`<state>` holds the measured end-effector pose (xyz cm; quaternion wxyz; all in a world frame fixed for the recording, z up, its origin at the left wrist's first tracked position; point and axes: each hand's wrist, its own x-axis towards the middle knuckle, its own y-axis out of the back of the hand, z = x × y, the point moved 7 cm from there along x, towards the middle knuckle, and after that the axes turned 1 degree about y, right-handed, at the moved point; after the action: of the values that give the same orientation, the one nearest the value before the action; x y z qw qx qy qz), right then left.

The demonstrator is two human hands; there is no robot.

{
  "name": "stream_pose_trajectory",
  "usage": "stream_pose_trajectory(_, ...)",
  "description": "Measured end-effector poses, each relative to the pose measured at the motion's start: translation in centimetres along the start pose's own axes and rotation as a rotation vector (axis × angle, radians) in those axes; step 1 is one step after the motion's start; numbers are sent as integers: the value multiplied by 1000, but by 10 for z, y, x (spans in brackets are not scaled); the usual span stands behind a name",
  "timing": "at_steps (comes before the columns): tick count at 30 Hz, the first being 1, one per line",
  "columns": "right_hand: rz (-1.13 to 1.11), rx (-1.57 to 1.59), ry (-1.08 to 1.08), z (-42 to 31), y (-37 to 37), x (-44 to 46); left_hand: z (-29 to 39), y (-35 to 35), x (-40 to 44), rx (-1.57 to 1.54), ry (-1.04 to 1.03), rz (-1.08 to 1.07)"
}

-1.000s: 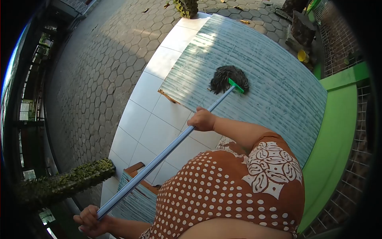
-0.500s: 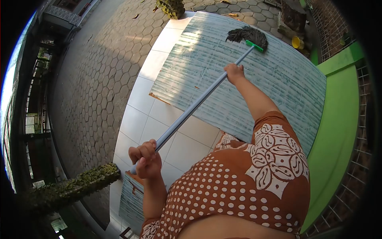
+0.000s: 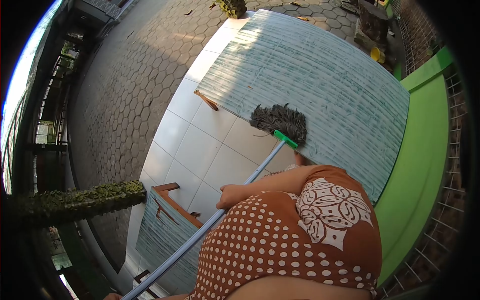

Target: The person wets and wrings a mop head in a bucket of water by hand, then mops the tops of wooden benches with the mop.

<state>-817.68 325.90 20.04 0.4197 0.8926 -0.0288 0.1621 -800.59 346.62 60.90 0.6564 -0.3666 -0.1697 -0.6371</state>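
A mop with dark grey strands, a green plastic clamp and a long blue-grey pole crosses the view from lower left to centre. Its strands lie at the near edge of a large low table top with a green-and-white streaked surface, partly overhanging the white tiles. My right hand is closed around the pole partway along, close to my body. At the bottom edge, only a sliver of my left hand shows by the pole's end; its fingers are mostly cut off.
White floor tiles lie between the large table and a second streaked table with wooden edging at lower left. A leafy-covered post stands left. Hexagonal paving lies beyond; a green wall borders the right.
The mop head has been drawn from the table's far side to its near edge. Both hands have come back with the pole, my left hand now mostly out of frame.
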Motion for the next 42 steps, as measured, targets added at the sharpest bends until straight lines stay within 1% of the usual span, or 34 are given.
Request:
stream_pose_trajectory(1, 38, -27, -31, 4, 16, -12, -23, -5, 14, -155, 124, -261)
stream_pose_trajectory(3, 102, -121, -81, 32, 52, -44, -37, -9, -6, 152, -48, 321)
stream_pose_trajectory(4, 60, -148, -134, 53, 69, -60, -57, -25, -9, 162, -12, 347)
stream_pose_trajectory(6, 169, -270, -197, 106, 107, -103, -117, -39, -5, 179, 64, 401)
stream_pose_trajectory(7, 167, -321, -291, 133, 131, -125, -149, -46, -5, 231, 76, 462)
stream_pose_trajectory(8, 239, -336, -367, 166, 151, -152, -185, -54, -7, 284, 87, 522)
stream_pose_trajectory(9, 286, -414, -521, 193, 175, -179, -227, -68, -6, 269, 137, 523)
stream_pose_trajectory(10, 249, -413, -730, 225, 192, -206, -267, -76, -11, 230, 218, 492)
stream_pose_trajectory(11, 282, -442, -914, 258, 203, -235, -305, -86, -19, 218, 251, 482)
stream_pose_trajectory(12, 324, -485, -1028, 275, 215, -258, -336, -100, -23, 271, 269, 415)
stream_pose_trajectory(13, 363, -524, -1141, 284, 221, -274, -360, -113, -34, 297, 280, 450)
stream_pose_trajectory(14, 285, -527, -1178, 289, 217, -275, -374, -119, -43, 272, 286, 486)
stream_pose_trajectory(16, 129, -548, -1246, 290, 214, -275, -367, -115, -54, 290, 304, 479)
stream_pose_trajectory(18, 37, -519, -1131, 269, 191, -239, -326, -99, -60, 271, 304, 485)
stream_pose_trajectory(20, -72, -483, -958, 218, 164, -184, -260, -71, -70, 258, 296, 516)
stream_pose_trajectory(22, -169, -482, -691, 150, 131, -127, -178, -48, -75, 302, 262, 584)
stream_pose_trajectory(23, -204, -397, -562, 118, 108, -104, -136, -46, -70, 236, 269, 536)
stream_pose_trajectory(24, -170, -299, -441, 85, 83, -85, -93, -43, -69, 220, 181, 596)
stream_pose_trajectory(25, -132, -220, -327, 51, 59, -70, -50, -45, -66, 308, 70, 575)
stream_pose_trajectory(26, -150, -108, -231, 15, 43, -61, -12, -43, -66, 396, -37, 553)
stream_pose_trajectory(27, -178, -22, -123, -8, 18, -53, -1, -46, -46, 118, 87, 147)
stream_pose_trajectory(28, -94, 174, 44, -14, -14, -54, 10, -35, -49, 35, 92, 63)
stream_pose_trajectory(30, 27, 262, -29, -13, -8, -67, 6, -40, -32, -129, 122, -103)
stream_pose_trajectory(31, 13, 168, -32, -5, 3, -76, -2, -29, -31, -66, 84, 100)
stream_pose_trajectory(32, -3, 79, -36, 2, 25, -86, -13, -21, -25, 2, 51, 306)
stream_pose_trajectory(33, 65, -16, -86, 18, 47, -103, -36, -19, -11, 168, 38, 312)
stream_pose_trajectory(34, 132, -113, -140, 39, 72, -125, -79, -40, 14, 154, 33, 357)
stream_pose_trajectory(35, 215, -225, -191, 65, 96, -150, -115, -45, 31, 116, 70, 340)
stream_pose_trajectory(36, 286, -233, -221, 91, 124, -177, -149, -48, 44, 169, -1, 433)
stream_pose_trajectory(38, 435, -330, -324, 145, 177, -241, -234, -72, 72, 66, 20, 367)
stream_pose_trajectory(39, 482, -368, -395, 169, 205, -275, -276, -87, 83, 35, 23, 386)
stream_pose_trajectory(40, 515, -488, -505, 191, 230, -309, -317, -105, 93, -8, 47, 391)
stream_pose_trajectory(41, 571, -527, -645, 221, 251, -349, -360, -120, 96, -39, 85, 383)
stream_pose_trajectory(42, 562, -554, -841, 248, 270, -393, -404, -136, 95, -51, 138, 365)
